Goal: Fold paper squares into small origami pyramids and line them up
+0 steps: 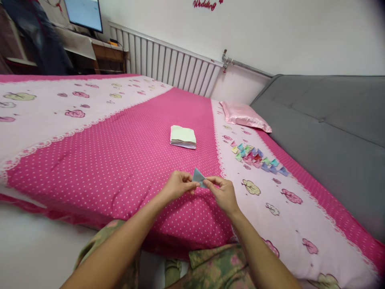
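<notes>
A small light-blue piece of folded paper (pixel 198 177), triangular with its tip upward, is held between my two hands above the pink dotted bedspread. My left hand (pixel 179 185) pinches its left corner between thumb and fingers. On the other side, my right hand (pixel 221 193) grips the right corner the same way. Beyond my hands lies a square stack of paper sheets (pixel 183 136), pale green on top. To the right, several small folded paper pieces (pixel 255 157) in many colours are spread in rows on the bedspread.
The bed (pixel 135 132) fills most of the view. A pink pillow (pixel 245 115) rests near the grey padded headboard (pixel 325 132). Metal railings (pixel 168 60) run along the white wall. At the far left, a monitor (pixel 85 15) stands on a desk (pixel 108 52).
</notes>
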Demonstrator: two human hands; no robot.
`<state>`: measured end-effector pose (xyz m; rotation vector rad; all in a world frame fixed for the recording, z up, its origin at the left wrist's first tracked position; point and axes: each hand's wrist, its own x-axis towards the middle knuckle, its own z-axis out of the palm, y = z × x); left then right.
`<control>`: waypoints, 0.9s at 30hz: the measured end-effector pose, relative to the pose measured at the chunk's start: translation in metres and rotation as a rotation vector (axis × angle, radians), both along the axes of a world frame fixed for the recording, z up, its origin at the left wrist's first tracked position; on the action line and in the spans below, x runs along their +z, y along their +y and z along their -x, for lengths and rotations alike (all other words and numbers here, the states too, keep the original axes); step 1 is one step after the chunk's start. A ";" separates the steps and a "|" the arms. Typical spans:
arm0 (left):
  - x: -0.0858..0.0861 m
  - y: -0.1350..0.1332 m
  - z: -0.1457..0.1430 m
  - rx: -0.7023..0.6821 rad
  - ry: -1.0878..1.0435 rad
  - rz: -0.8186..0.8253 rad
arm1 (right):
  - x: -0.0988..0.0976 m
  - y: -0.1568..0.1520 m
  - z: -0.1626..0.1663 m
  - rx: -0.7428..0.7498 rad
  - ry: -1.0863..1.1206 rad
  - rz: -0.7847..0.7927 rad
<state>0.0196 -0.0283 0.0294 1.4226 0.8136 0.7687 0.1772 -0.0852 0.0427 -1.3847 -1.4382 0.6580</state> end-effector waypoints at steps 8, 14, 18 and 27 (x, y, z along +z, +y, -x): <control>-0.001 0.001 -0.001 -0.051 -0.093 0.078 | -0.004 0.002 0.000 -0.049 0.087 -0.004; -0.002 0.004 0.000 -0.047 -0.099 0.084 | -0.005 0.002 0.003 0.024 0.172 0.024; -0.002 0.004 0.000 -0.069 -0.096 0.090 | -0.006 0.003 0.002 0.049 0.207 0.024; -0.001 0.003 0.001 -0.079 -0.084 0.081 | -0.004 0.002 0.002 0.080 0.201 0.027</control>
